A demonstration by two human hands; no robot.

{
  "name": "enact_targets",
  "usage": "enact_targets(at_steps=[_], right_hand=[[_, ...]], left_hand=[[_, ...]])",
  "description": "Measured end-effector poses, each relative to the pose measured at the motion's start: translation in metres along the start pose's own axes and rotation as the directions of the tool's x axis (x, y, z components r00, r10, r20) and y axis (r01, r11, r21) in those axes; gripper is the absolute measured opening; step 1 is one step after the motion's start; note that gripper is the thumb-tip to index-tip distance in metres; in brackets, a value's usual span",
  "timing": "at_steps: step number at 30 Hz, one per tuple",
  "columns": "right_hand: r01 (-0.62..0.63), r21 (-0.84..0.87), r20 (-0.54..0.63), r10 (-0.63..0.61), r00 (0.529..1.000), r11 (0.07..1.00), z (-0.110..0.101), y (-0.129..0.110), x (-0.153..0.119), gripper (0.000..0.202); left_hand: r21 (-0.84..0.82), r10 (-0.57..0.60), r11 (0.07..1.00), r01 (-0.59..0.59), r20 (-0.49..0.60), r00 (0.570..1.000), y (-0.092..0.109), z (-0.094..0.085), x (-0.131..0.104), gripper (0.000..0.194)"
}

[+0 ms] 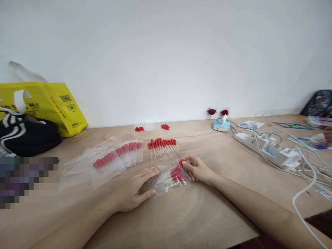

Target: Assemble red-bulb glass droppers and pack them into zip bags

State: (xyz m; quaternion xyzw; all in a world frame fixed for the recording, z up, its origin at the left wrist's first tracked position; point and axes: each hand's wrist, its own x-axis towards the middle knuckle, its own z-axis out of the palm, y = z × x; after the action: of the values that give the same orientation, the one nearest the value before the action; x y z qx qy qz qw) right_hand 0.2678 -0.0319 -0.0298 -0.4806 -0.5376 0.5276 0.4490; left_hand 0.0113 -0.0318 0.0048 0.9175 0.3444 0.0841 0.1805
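Observation:
A clear plastic bag [162, 183] lies flat in front of me, with several thin clear droppers with red rubber bulbs [177, 173] inside. My right hand [198, 169] pinches the red bulb of a dropper [182, 162] at the bag's right end. On the other side, my left hand [138, 188] rests with thumb and fingers apart, its tips at the bag's left edge. Just beyond, a row of loose droppers [162, 143] lies with bulbs pointing away. Filled bags of droppers [114, 157] overlap to the left.
At the wall lies another bag with red bulbs [139, 129]. A yellow tote bag [64, 110] and a black bag [36, 136] stand left. On the right are a tissue pack [221, 125], a power strip [267, 150] with tangled white cables, and another person's hand [328, 134].

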Motion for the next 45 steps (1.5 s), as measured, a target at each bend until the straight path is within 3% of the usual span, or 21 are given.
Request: enact_targets(at_steps=[5,11,17,23,26,27,29,31,33,34,36,39,42,45], right_hand=[[-0.041,-0.067,-0.051,0.038,0.998,0.997,0.007,0.003,0.006,0.03],[-0.044,-0.099,0.101,0.054,0.993,0.994,0.006,0.001,0.008,0.027],[-0.184,-0.126,-0.078,0.175,0.981,0.975,-0.016,-0.009,0.005,0.025],[-0.119,-0.24,0.086,0.143,0.986,0.963,-0.014,-0.008,0.005,0.03],[-0.131,-0.275,0.028,0.144,0.989,0.953,-0.012,-0.005,0.007,0.027],[-0.115,-0.292,-0.04,0.109,0.993,0.949,-0.013,-0.004,0.008,0.022],[-0.002,-0.35,-0.21,-0.076,0.975,0.937,-0.016,-0.006,0.007,0.012],[0.176,-0.443,-0.318,-0.339,0.885,0.879,-0.02,-0.01,0.003,0.037],[0.306,-0.532,-0.312,-0.519,0.796,0.789,-0.022,-0.013,0.0,0.057],[0.332,-0.565,-0.286,-0.557,0.78,0.755,-0.023,-0.014,-0.001,0.059],[0.32,-0.625,-0.218,-0.552,0.805,0.712,-0.023,-0.014,-0.001,0.05],[0.205,-0.689,-0.134,-0.401,0.906,0.695,-0.021,-0.011,0.001,0.022],[0.067,-0.717,-0.125,-0.222,0.967,0.694,-0.018,-0.01,-0.001,0.034],[0.008,-0.7,-0.089,-0.099,0.991,0.714,-0.013,-0.01,-0.006,0.035]], left_hand=[[0.019,0.018,1.0,-0.018,-0.006,1.0,0.001,-0.001,0.0,0.049],[-0.002,0.019,1.0,-0.019,-0.025,1.0,0.007,-0.005,-0.001,0.047],[0.009,0.022,1.0,-0.021,-0.047,0.999,-0.001,0.0,-0.002,0.043],[0.015,0.048,0.999,-0.047,-0.077,0.996,-0.012,0.006,-0.001,0.043],[0.021,0.046,0.999,-0.045,-0.067,0.997,-0.012,0.006,-0.001,0.043],[0.03,0.044,0.999,-0.042,-0.058,0.997,-0.012,0.006,-0.001,0.043],[0.055,0.035,0.998,-0.033,-0.04,0.999,-0.01,0.005,-0.001,0.043],[0.077,0.026,0.997,-0.024,-0.031,0.999,-0.009,0.004,-0.001,0.044],[0.089,0.018,0.996,-0.014,-0.045,0.999,-0.008,0.003,-0.001,0.043],[0.09,0.011,0.996,-0.005,-0.062,0.998,-0.008,0.002,0.0,0.042],[0.082,-0.018,0.996,0.026,-0.096,0.995,-0.005,-0.001,0.003,0.038],[0.05,-0.064,0.996,0.071,-0.134,0.989,0.004,-0.006,0.016,0.031],[0.003,-0.122,0.992,0.123,-0.12,0.985,0.019,-0.008,0.036,0.028],[-0.067,-0.177,0.983,0.173,-0.053,0.983,0.03,-0.009,0.054,0.038]])
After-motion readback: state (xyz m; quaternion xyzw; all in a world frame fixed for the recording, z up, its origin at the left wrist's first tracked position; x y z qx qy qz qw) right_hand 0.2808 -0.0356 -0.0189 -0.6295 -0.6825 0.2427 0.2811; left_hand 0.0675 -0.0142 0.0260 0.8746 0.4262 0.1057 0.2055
